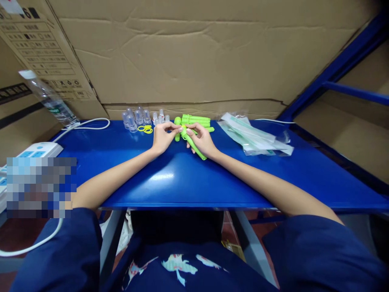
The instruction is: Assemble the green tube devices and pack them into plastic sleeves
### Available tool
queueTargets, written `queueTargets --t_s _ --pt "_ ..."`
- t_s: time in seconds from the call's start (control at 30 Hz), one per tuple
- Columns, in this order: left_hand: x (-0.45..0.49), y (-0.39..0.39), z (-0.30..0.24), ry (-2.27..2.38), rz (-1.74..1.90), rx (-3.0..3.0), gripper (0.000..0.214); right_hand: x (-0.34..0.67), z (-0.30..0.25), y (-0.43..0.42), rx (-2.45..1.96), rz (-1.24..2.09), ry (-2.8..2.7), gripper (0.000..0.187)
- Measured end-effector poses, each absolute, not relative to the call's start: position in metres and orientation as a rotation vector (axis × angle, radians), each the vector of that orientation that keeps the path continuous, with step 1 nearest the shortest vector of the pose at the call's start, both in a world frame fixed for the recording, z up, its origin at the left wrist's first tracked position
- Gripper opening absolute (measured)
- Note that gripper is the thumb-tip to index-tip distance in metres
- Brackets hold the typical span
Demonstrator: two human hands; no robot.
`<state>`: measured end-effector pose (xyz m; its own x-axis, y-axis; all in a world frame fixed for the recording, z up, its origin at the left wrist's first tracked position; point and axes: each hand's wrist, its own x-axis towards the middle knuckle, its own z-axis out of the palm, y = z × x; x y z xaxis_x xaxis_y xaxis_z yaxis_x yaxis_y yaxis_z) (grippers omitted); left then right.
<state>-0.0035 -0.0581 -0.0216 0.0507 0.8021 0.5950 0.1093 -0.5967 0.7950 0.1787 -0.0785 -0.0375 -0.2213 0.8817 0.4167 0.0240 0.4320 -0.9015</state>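
While a broad, glossy blue table (164,184) stretches beneath everything, the person's two bare forearms (121,172) reach over its near edge and slant inward until the hands meet toward the far side. Well to their right lie flat, clear-plastic packets with white and green contents (258,136). The right hand (202,140) grips a slim, bright-green plastic tube (198,151), which slants down toward me, near its upper end; the left hand (164,138) bends at the wrist, thumb and forefinger pinched there on a small yellow piece (184,126), perhaps matching the loose, thin yellow rings (147,129) nearby. I'd judge that working this piece onto the tube is the step in hand, calling for a steady right grip and fine left fingertip pressure.
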Motion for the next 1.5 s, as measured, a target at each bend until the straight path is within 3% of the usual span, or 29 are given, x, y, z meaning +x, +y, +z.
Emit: queueTargets --t_s 0.33,0.6,0.83,0.93,1.5 --pt "0.0 -0.07 -0.014 1.02 1.612 1.89 0.005 0.178 -0.036 -0.082 -0.856 0.903 -1.587 0.057" --pt "0.002 -0.075 -0.016 1.025 1.562 2.037 0.013 0.175 -0.037 -0.081 -0.847 0.905 -1.531 0.056" --pt "0.001 -0.067 -0.025 0.865 1.421 2.092 0.058 0.179 -0.035 -0.081 -0.834 0.91 -1.538 0.07" --pt "0.001 -0.064 -0.029 0.836 1.33 2.068 0.068 0.179 -0.032 -0.085 -0.827 0.973 -1.565 0.069" --pt "0.004 -0.074 -0.031 1.059 1.315 2.21 0.054 0.172 -0.031 -0.088 -0.845 0.862 -1.57 0.071"
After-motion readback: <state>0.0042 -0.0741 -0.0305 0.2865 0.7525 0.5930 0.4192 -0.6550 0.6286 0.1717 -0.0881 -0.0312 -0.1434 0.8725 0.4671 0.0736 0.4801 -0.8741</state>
